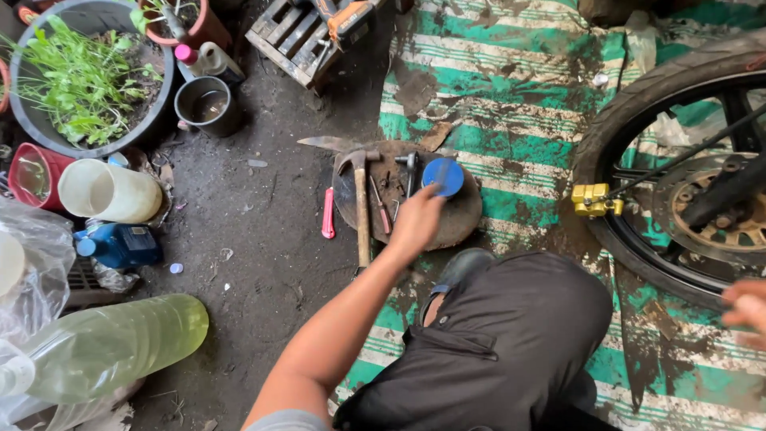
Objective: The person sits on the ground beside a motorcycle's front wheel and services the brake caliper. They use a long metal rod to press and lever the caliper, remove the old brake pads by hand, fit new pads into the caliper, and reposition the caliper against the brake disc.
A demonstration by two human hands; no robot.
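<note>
The left hand (416, 223) reaches to the blue tin (443, 176) at 12 o'clock on the round slab (455, 219), fingers touching its near edge, not yet clenched round it; lifting would need a firmer hold. The right hand (746, 307), at 3 o'clock, is blurred: its fingers cannot be told. A hammer (361, 199) lies left of the tin, and a blue jug (118, 244) at 9 o'clock.

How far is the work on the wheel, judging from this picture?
Seemingly done: the yellow brake caliper hangs off the wheel, and tools lie on the round wooden slab. In hand: the left hand reaches to the blue round tin beside the hammer. The right hand is blurred near the tyre. Left: the caliper is not mounted.
</note>
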